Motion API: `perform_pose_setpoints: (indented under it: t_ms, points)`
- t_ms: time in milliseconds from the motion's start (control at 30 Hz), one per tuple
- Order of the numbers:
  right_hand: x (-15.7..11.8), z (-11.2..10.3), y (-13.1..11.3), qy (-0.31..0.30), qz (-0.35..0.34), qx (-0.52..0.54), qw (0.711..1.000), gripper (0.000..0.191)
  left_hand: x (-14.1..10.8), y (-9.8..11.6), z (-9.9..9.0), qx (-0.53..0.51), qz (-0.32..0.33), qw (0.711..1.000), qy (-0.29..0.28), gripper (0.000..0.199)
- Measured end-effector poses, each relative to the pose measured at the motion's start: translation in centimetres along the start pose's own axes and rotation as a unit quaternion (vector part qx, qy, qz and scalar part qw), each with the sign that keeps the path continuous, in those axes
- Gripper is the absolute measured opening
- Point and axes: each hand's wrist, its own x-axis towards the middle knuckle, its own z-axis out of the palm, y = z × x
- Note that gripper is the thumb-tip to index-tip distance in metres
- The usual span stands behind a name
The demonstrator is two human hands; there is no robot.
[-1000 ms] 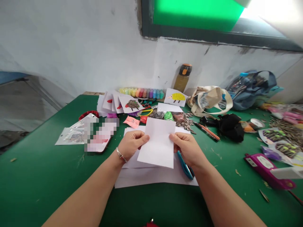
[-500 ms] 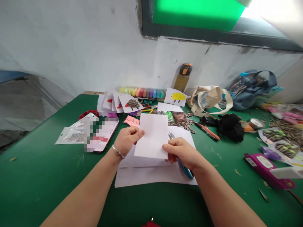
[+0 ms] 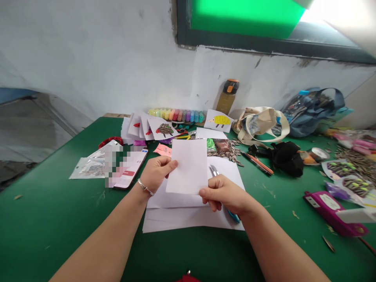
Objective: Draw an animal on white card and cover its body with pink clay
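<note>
A pale wall point(image 3: 117, 58) stands behind the green tabletop point(image 3: 73, 219), with a window point(image 3: 243, 19) set high in it. At the right rear lies a blue bag point(image 3: 315, 113), and near it a cream bag point(image 3: 266, 125). White sheets point(image 3: 188, 219) lie overlapping at the near middle. Above them is the card point(image 3: 187, 166), a blank white piece, raised and tilted. The left hand point(image 3: 158, 172) grasps its left edge and the right hand point(image 3: 216, 192) pinches its lower right corner, thumbs on the near face. The bottle point(image 3: 227, 96) stands upright by the wall. A magenta case point(image 3: 333, 213) lies at right, the phone point(image 3: 129, 172) at left. At the back, a row of coloured clay point(image 3: 176, 115) sits between fanned drawings point(image 3: 161, 129) and a yellow hedgehog picture point(image 3: 219, 120). Scissors point(image 3: 233, 216), partly hidden, lie under the right hand on the sheets. Pens point(image 3: 258, 163) lie right of the sheets; seeds point(image 3: 232, 150) scatter behind them.
</note>
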Motion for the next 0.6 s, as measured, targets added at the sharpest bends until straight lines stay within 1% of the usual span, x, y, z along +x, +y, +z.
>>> perform_pose_setpoints:
  t_ms: [67, 100, 200, 267, 300, 433, 600]
  points:
    - [0.1, -0.2, 0.0, 0.005, -0.017, 0.027, 0.999, 0.036, 0.0, 0.0, 0.0, -0.006, -0.001, 1.000, -0.007, 0.039]
    - [0.3, -0.3, 0.0, 0.021, -0.032, 0.046, 0.998, 0.036, 0.0, 0.0, 0.1, -0.010, -0.002, 1.000, -0.017, 0.039]
    - [0.7, -0.5, 0.1, 0.097, -0.077, 0.112, 0.986, 0.032, -0.3, 0.3, 0.6, -0.013, -0.008, 0.997, -0.076, 0.040]
    - [1.0, -0.5, 0.2, 0.126, -0.087, 0.151, 0.976, 0.035, -0.5, 0.6, 1.1, -0.012, -0.021, 0.993, -0.114, 0.040]
    - [1.1, -0.5, 0.3, 0.137, -0.089, 0.167, 0.972, 0.036, -0.6, 0.8, 1.3, -0.013, -0.028, 0.992, -0.125, 0.041]
    - [1.3, -0.8, 0.4, 0.183, -0.091, 0.194, 0.960, 0.031, -0.9, 1.1, 1.8, -0.013, -0.036, 0.990, -0.132, 0.041]
    - [1.2, -1.5, 0.1, 0.241, -0.096, 0.186, 0.948, 0.032, -1.1, 1.1, 1.9, -0.001, -0.035, 0.987, -0.160, 0.040]
